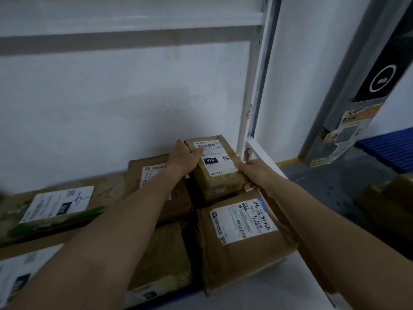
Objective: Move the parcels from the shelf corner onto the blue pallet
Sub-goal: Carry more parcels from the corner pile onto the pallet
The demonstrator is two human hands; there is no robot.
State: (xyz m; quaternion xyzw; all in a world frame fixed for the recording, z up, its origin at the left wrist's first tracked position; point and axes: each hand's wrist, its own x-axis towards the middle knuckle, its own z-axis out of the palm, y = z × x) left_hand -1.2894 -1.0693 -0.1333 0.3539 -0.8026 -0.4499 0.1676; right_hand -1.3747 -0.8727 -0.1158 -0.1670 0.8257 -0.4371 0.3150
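Observation:
A small brown parcel [218, 173] with a white label marked 010 sits tilted in the shelf's back right corner, on top of other parcels. My left hand [183, 158] grips its far left edge, and my right hand [252, 173] grips its near right corner. Below it lies a larger brown parcel [241, 240] with a barcode label. Part of the blue pallet [391, 151] shows on the floor at the far right.
More cardboard parcels [55, 209] cover the shelf to the left, and one [154, 182] lies behind my left forearm. A white shelf upright [257, 86] stands beside the corner. A grey pillar [348, 121] with stickers rises between shelf and pallet. Brown boxes [388, 202] sit on the floor.

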